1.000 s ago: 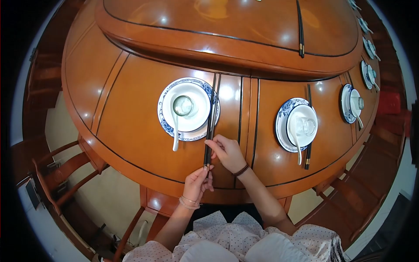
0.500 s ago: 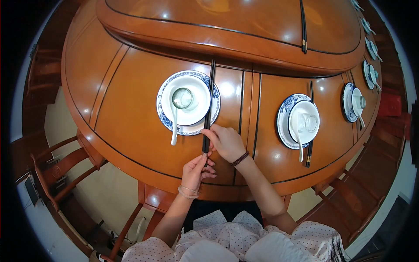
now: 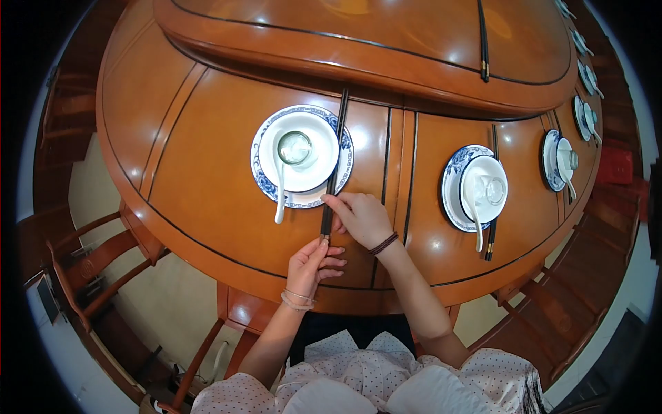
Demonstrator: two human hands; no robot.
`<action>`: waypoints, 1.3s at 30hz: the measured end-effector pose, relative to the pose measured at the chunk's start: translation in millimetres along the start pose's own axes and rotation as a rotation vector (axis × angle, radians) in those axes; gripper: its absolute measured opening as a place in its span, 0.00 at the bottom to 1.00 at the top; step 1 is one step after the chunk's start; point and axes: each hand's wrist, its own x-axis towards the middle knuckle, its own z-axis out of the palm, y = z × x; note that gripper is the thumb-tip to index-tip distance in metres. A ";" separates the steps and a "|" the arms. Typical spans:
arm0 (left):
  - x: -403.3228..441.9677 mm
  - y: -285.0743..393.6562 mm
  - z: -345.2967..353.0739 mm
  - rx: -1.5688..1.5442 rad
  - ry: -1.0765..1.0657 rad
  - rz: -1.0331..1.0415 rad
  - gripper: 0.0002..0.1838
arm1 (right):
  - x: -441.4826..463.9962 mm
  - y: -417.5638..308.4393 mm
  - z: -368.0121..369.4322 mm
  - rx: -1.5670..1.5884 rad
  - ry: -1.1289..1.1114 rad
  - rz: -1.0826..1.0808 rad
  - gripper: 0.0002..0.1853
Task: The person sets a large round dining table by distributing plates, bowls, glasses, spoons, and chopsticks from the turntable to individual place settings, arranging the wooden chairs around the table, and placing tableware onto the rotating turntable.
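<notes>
A pair of black chopsticks point(image 3: 340, 131) slants across the right rim of a blue-patterned plate point(image 3: 262, 182). My left hand point(image 3: 312, 265) pinches their near end between thumb and fingers. Higher up the shafts, my right hand point(image 3: 360, 218) also grips them, thumb on the left side and fingers partly hidden behind. On the plate sits a white bowl point(image 3: 314, 172) holding a small clear glass point(image 3: 295, 148). A white spoon point(image 3: 280, 196) leans out of the bowl, its handle toward me.
The wooden table point(image 3: 207, 186) carries a raised turntable point(image 3: 386, 76) with other chopsticks point(image 3: 483, 41) on it. To the right are a second plate point(image 3: 452, 203), bowl point(image 3: 491, 172) and chopsticks point(image 3: 492, 238), with more settings beyond. A wooden chair point(image 3: 103, 265) stands at the left.
The chopsticks' far end has shifted slightly right and away from me, tilting a little more. Both hands moved slightly with them, keeping their grip.
</notes>
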 end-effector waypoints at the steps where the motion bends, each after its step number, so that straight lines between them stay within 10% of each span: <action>1: -0.7 0.5 -0.8 0.013 -0.002 0.000 0.16 | -0.1 1.2 0.2 0.036 0.000 0.002 0.25; 12: -48.0 12.4 -46.8 0.335 0.059 0.107 0.14 | -38.6 3.7 -30.9 0.186 0.230 -0.015 0.19; 17: -78.8 75.3 -61.6 0.731 -0.136 -0.175 0.09 | -39.9 -13.7 -64.1 0.451 0.481 -0.155 0.08; 26: -14.9 244.3 -121.4 0.584 -0.152 0.245 0.14 | 155.7 -135.4 -92.2 -0.548 0.468 -0.561 0.25; 39: 212.5 570.6 -93.0 0.530 -0.169 0.788 0.16 | 334.3 -247.5 -2.8 -0.901 0.793 -0.288 0.35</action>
